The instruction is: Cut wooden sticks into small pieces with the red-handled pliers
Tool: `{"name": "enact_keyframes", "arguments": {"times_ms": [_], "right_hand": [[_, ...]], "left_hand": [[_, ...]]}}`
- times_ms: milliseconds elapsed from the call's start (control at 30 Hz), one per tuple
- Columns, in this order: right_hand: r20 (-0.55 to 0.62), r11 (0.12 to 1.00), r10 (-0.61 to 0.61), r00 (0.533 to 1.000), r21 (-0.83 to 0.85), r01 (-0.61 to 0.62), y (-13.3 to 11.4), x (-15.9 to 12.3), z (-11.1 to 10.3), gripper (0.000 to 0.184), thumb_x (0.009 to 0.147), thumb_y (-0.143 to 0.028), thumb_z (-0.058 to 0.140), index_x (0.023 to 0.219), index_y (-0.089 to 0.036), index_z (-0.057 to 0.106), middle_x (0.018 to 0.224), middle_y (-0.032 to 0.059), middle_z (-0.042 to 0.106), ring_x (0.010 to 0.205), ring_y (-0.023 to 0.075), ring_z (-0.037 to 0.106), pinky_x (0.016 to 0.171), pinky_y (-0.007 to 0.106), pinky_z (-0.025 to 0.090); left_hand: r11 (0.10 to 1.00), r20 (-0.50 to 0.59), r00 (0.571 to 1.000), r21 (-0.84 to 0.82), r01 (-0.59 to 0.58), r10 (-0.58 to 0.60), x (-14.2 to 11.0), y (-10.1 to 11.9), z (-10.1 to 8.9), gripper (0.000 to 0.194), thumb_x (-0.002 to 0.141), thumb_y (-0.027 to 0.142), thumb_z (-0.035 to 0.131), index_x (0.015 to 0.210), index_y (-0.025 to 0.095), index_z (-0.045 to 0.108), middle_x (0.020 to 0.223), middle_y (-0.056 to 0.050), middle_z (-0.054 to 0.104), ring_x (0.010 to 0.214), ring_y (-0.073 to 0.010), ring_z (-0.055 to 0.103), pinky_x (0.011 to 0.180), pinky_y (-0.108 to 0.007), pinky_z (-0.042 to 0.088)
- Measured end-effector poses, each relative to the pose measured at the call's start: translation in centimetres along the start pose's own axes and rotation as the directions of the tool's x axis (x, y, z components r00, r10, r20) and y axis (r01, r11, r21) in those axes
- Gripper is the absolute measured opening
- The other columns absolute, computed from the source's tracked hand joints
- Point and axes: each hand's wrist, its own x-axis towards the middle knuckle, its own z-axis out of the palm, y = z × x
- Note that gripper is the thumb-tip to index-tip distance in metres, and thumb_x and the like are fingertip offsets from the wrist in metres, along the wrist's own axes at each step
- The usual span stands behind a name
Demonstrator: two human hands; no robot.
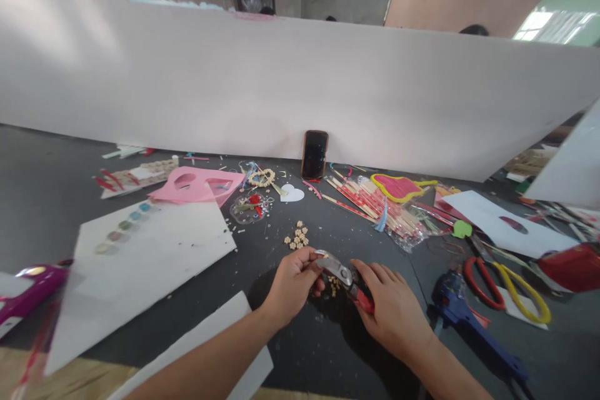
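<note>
Pliers (344,278) with red handles sit low centre over the dark tabletop (328,350), held between both hands. Right hand (391,306) has its grip closed around the red handles, fingers wrapped over them. Left hand (293,284) is pinched shut at the metal jaw end, thumb and fingertips touching the nose of the tool; whether something small sits between the fingers, cannot tell. Small pale beads (297,237) lie in a loose cluster just beyond the left hand, a few more under the pliers. White board (154,262) with a row of paint dots lies to the left, pink cut-out foam sheet (199,186) behind it. Phone (314,155) stands upright against the white partition (281,87). Bundle of sticks in a clear bag (379,206) lies right of centre. Blue glue gun (462,319) lies near the right hand, red-and-yellow scissors (506,287) just beside it.
</note>
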Motion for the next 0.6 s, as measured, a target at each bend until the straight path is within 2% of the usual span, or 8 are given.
{"name": "enact_keyframes", "arguments": {"times_ms": [233,433,600], "right_hand": [[0.007,1.0,0.019,1.0,-0.013,-0.019,-0.2,-0.07,0.06,0.041,0.072,-0.02,0.046,0.113,-0.019,0.05,0.104,0.0091,0.058,0.092,0.0222,0.052,0.081,0.034,0.037],[-0.066,0.999,0.015,0.998,-0.047,-0.018,-0.32,0.09,0.37,0.048,0.072,-0.019,0.046,0.12,-0.02,0.045,0.106,0.0087,0.057,0.094,0.0231,0.05,0.079,0.035,0.036],[-0.076,0.999,-0.008,0.997,-0.046,0.004,-0.25,0.11,0.39,0.053,0.073,-0.018,0.045,0.126,-0.02,0.04,0.11,0.0089,0.056,0.096,0.0233,0.048,0.08,0.036,0.036]], "left_hand": [[1.0,0.004,1.0,-0.013,-0.02,0.02,-0.12,-0.15,0.09,0.013,0.078,0.026,0.051,0.075,0.014,0.056,0.05,0.004,0.051,0.044,-0.0075,0.048,0.044,-0.018,0.04],[0.996,-0.001,0.999,-0.084,-0.039,0.039,-0.09,0.17,0.14,0.009,0.076,0.024,0.054,0.078,0.015,0.055,0.056,0.004,0.052,0.048,-0.0076,0.049,0.047,-0.019,0.043],[0.997,-0.008,0.999,-0.066,-0.035,0.035,-0.02,0.14,0.12,0.006,0.075,0.02,0.052,0.072,0.015,0.054,0.053,0.004,0.051,0.047,-0.0076,0.048,0.047,-0.018,0.042]]}}
